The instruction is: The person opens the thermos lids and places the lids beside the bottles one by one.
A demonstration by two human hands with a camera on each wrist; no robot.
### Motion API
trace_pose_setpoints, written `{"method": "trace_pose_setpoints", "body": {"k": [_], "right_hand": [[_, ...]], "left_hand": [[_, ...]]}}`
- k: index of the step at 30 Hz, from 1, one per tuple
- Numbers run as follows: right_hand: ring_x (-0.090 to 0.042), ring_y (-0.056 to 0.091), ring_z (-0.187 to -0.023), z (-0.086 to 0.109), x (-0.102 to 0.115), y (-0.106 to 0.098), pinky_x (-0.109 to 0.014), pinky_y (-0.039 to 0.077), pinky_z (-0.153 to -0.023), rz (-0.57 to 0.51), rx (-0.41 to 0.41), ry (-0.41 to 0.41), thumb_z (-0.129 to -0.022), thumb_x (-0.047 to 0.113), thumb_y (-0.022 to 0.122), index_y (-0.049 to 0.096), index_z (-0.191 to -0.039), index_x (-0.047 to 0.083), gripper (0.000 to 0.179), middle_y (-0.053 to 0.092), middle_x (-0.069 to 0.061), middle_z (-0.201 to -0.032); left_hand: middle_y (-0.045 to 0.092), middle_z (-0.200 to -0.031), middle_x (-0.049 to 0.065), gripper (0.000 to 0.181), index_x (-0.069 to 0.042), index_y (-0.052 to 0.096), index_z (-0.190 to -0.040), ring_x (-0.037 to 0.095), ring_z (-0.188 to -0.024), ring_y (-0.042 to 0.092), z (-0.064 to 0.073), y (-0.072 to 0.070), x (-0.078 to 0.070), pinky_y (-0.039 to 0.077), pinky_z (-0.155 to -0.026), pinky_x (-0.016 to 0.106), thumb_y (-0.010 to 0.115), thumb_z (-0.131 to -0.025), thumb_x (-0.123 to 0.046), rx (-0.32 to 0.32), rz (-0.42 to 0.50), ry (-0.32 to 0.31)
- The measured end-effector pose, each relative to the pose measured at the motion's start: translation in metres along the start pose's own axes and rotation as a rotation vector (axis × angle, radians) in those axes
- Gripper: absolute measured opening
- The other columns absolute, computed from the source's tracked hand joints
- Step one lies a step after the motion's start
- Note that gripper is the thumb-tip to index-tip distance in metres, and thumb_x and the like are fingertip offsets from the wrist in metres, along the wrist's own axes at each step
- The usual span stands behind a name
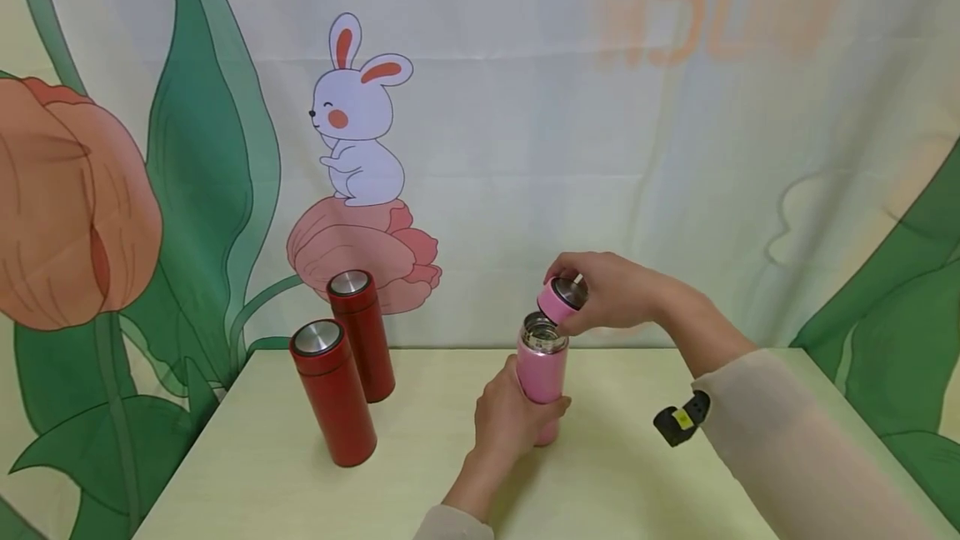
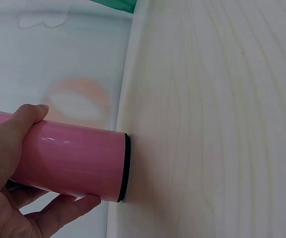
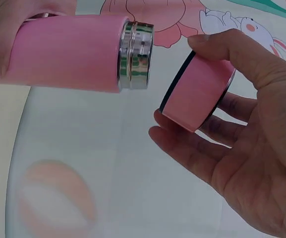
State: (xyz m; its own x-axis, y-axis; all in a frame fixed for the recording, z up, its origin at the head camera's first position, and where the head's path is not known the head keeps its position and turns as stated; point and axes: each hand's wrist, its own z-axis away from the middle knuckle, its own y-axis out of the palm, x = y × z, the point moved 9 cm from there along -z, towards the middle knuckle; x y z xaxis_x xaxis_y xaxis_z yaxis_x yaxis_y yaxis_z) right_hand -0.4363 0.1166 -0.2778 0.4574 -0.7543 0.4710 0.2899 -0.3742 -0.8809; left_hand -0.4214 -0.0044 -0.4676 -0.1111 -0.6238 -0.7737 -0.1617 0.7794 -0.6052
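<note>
The left hand (image 1: pixel 504 408) gripped an open pink vacuum flask (image 1: pixel 542 369) upright on the tabletop (image 1: pixel 247 482) as the right hand (image 1: pixel 621 288) pinched its tilted lid (image 3: pixel 197 91) just off the steel mouth (image 3: pixel 139 57); a slack pinch risked dropping the lid, a bump toppling the flask.

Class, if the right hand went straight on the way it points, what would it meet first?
Probably the neck of the pink bottle: in the right wrist view it lies ahead of the cap in the right hand. Depth is unclear, so the hand might pass above.

Passage between red flasks (image 1: pixel 337 407) and bottle (image 1: pixel 542 369)
</note>
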Motion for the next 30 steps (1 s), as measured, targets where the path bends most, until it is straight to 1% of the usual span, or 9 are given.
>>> {"method": "trace_pose_setpoints", "body": {"k": [3, 10, 14, 19, 21, 25, 30], "right_hand": [[-0.02, 0.065, -0.103, 0.005, -0.005, -0.003, -0.035, 0.057, -0.088, -0.022, -0.023, -0.01, -0.084, 0.026, 0.082, 0.058, -0.13, 0.014, 0.053, 0.065, -0.005, -0.122], [-0.023, 0.067, -0.11, 0.014, -0.02, 0.001, -0.038, 0.059, -0.088, -0.126, -0.064, -0.016, -0.085, 0.032, 0.084, 0.058, -0.129, 0.016, 0.054, 0.065, -0.006, -0.126], [-0.023, 0.068, -0.108, 0.017, -0.028, 0.003, -0.037, 0.06, -0.087, -0.2, -0.081, -0.027, -0.083, 0.031, 0.086, 0.059, -0.126, 0.016, 0.053, 0.065, -0.007, -0.123], [-0.023, 0.069, -0.103, 0.023, -0.04, 0.007, -0.036, 0.06, -0.084, -0.279, -0.1, -0.02, -0.079, 0.031, 0.09, 0.058, -0.124, 0.016, 0.057, 0.066, -0.007, -0.118], [-0.024, 0.069, -0.103, 0.024, -0.044, 0.009, -0.036, 0.06, -0.083, -0.301, -0.102, -0.019, -0.079, 0.032, 0.091, 0.058, -0.124, 0.016, 0.059, 0.066, -0.008, -0.117], [-0.026, 0.07, -0.102, 0.025, -0.052, 0.015, -0.037, 0.062, -0.085, -0.355, -0.092, -0.031, -0.081, 0.029, 0.09, 0.056, -0.126, 0.013, 0.059, 0.065, -0.01, -0.117], [-0.029, 0.07, -0.104, 0.025, -0.061, 0.026, -0.04, 0.062, -0.087, -0.451, -0.076, -0.045, -0.081, 0.023, 0.089, 0.055, -0.129, 0.009, 0.061, 0.065, -0.014, -0.12]], "left_hand": [[0.073, -0.101, -0.005, 0.066, -0.019, 0.059, -0.115, 0.012, -0.088, 0.068, 0.0, 0.0, 0.0, 0.053, -0.075, 0.036, 0.094, -0.068, -0.049, 0.004, 0.011, -0.002], [0.073, -0.102, -0.005, 0.068, -0.018, 0.058, -0.117, 0.013, -0.089, 0.069, 0.001, 0.001, 0.0, 0.054, -0.077, 0.037, 0.095, -0.068, -0.048, 0.006, 0.023, 0.005], [0.073, -0.101, -0.005, 0.067, -0.018, 0.059, -0.116, 0.013, -0.088, 0.069, 0.001, -0.001, -0.001, 0.054, -0.076, 0.036, 0.095, -0.068, -0.047, -0.007, 0.02, 0.02], [0.073, -0.1, -0.006, 0.066, -0.019, 0.059, -0.114, 0.012, -0.087, 0.068, 0.002, -0.002, -0.002, 0.053, -0.075, 0.036, 0.096, -0.067, -0.047, -0.019, 0.018, 0.026], [0.073, -0.1, -0.006, 0.066, -0.019, 0.059, -0.113, 0.012, -0.086, 0.068, 0.001, -0.001, -0.002, 0.053, -0.075, 0.035, 0.096, -0.066, -0.048, -0.019, 0.017, 0.025], [0.073, -0.101, -0.006, 0.068, -0.019, 0.059, -0.114, 0.012, -0.088, 0.068, 0.001, -0.001, -0.002, 0.054, -0.078, 0.035, 0.097, -0.066, -0.048, -0.011, 0.019, 0.013], [0.072, -0.103, -0.005, 0.07, -0.018, 0.058, -0.117, 0.013, -0.091, 0.068, 0.001, -0.001, 0.0, 0.055, -0.082, 0.038, 0.097, -0.066, -0.046, 0.006, 0.042, 0.0]]}}
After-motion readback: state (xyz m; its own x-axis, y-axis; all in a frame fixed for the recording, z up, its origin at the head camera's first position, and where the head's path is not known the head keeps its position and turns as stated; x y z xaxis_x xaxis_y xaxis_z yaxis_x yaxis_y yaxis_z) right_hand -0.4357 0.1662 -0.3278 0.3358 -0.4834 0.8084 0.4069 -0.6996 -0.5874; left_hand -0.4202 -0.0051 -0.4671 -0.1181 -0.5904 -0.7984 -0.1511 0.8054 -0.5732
